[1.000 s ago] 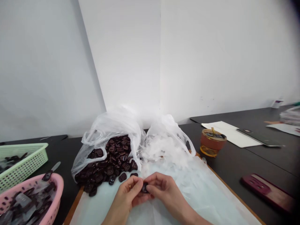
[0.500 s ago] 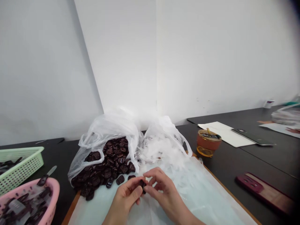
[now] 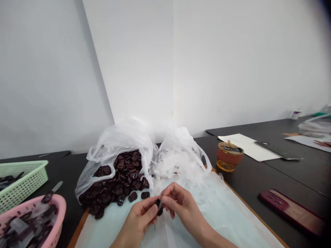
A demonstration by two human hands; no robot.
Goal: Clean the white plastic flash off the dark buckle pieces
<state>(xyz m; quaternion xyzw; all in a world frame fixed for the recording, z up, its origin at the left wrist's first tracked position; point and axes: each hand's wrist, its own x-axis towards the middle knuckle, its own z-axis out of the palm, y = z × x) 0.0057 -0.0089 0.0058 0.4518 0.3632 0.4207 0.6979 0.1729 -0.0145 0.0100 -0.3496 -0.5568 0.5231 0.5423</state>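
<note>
My left hand (image 3: 142,218) pinches a small glossy dark brown plastic piece (image 3: 159,208) between thumb and fingers, low in the middle of the view. Close against it, my right hand (image 3: 178,203) is closed in a pinch on a thin pale strip (image 3: 160,204) that crosses the piece; its far end is hidden by fingers. Many similar dark pieces (image 3: 113,193) spill from a white plastic bag (image 3: 131,137) at the left. Beside it, another bag (image 3: 187,141) holds a heap of pale translucent strips (image 3: 178,163).
A pink basket (image 3: 60,213) holds dark pieces with strips through them; a green basket (image 3: 33,181) stands behind it. Pale sheeting (image 3: 227,220) covers the board in front. To the right are an amber glass jar (image 3: 229,158), white paper (image 3: 243,146), a dark phone (image 3: 278,150) and a maroon phone case (image 3: 289,210).
My right hand has shifted slightly up, its fingers now closer together at the piece's top. A pale strip now shows across the dark piece. My left hand keeps its hold.
</note>
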